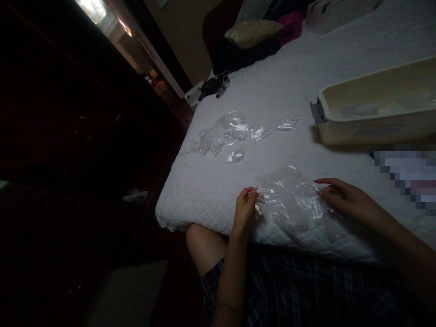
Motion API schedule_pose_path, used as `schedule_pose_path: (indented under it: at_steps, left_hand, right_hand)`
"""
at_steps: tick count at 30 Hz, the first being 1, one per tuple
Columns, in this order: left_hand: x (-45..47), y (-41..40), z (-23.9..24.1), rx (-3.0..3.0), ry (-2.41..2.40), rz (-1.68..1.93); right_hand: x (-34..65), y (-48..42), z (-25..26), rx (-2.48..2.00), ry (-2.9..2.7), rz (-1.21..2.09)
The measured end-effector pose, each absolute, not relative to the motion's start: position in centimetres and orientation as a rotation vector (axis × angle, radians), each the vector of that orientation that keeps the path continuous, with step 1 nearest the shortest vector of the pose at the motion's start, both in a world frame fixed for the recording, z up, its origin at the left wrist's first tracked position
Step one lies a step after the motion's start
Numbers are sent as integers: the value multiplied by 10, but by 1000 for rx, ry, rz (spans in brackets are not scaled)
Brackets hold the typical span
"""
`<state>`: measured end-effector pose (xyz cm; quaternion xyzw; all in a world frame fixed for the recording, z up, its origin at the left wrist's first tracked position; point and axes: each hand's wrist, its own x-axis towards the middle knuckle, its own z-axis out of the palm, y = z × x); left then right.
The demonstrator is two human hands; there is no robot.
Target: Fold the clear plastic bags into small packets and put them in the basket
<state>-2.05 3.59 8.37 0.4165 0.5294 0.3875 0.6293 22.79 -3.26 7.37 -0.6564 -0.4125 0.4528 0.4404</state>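
Observation:
A clear plastic bag point(289, 200) lies stretched on the white quilted bed point(204, 190) near its front edge. My left hand point(244, 210) pinches the bag's left edge with closed fingers. My right hand point(342, 198) grips the bag's right edge, thumb and fingers pressed on the plastic. Farther back on the bed sits a loose pile of small clear plastic bags point(223, 134), with single ones beside it point(287, 123) and one nearer point(235, 156).
A cream plastic bin point(374, 131) with a grey latch stands at the right on the bed. Pillows and folded clothes point(254, 36) are heaped at the far end. Dark floor and furniture lie left of the bed. My knee point(200, 243) is against the mattress edge.

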Motion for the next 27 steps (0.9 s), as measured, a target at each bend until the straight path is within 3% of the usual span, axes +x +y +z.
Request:
schedule_pose_path:
  at_steps: [10,16,21,27]
  left_hand:
    - [-27,39,90,787,882,947]
    - [-23,38,80,900,1029,986]
    - [-20,38,73,1200,1186,1049]
    - [-20,26,80,1852,1208,1198]
  right_hand:
    - [236,-27,69,-1745,-768,910]
    - [241,-28,64,-1821,-839,734]
    - [239,-34,68,-1867,-1242,284]
    - [234,-37,77,-1775,-1482,328]
